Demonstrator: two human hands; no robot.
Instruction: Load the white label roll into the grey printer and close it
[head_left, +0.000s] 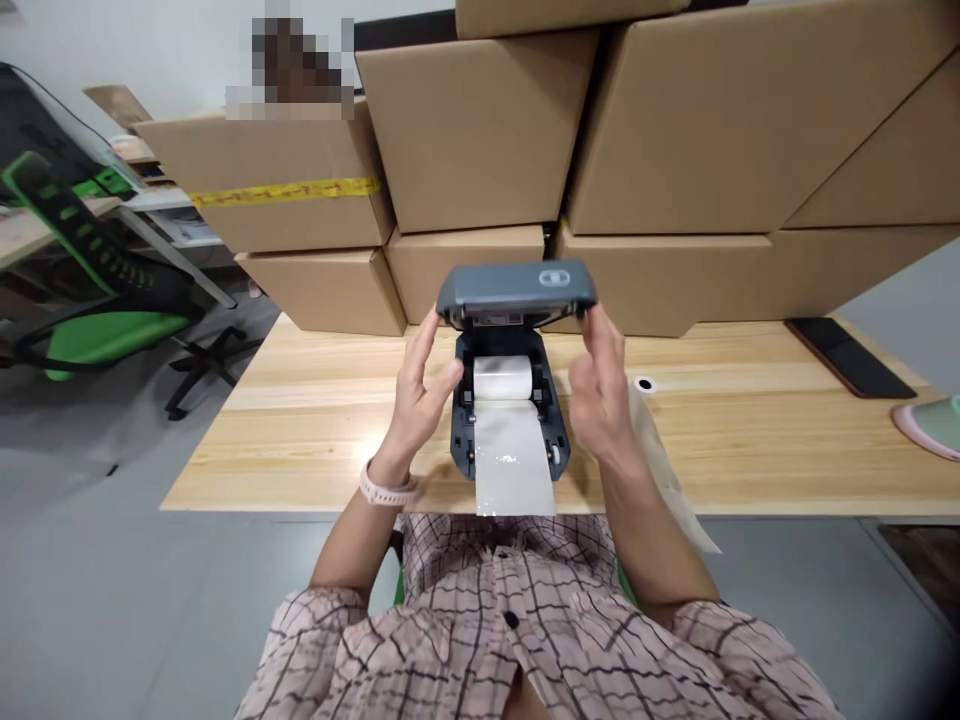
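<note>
A dark grey label printer (pixel 459 455) stands on the table with its lid (pixel 510 285) raised. Inside lies a white label roll (pixel 502 378), and a strip of labels (pixel 514 460) runs from it over the printer's front and the table edge. My left hand (pixel 421 390) holds the lid's left side with fingertips at its edge, thumb apart and near the roll. At the lid's right side, my right hand (pixel 602 390) grips the edge with its upper fingers, the others curled in. The fingertips under the lid are partly hidden.
Stacked cardboard boxes (pixel 480 130) line the back of the wooden table (pixel 330 430). Right of the printer lie a small white roll end with a dark core (pixel 644 384) and a loose paper strip (pixel 664 470). A dark phone (pixel 851 357) rests farther right. A green chair (pixel 112 330) stands left.
</note>
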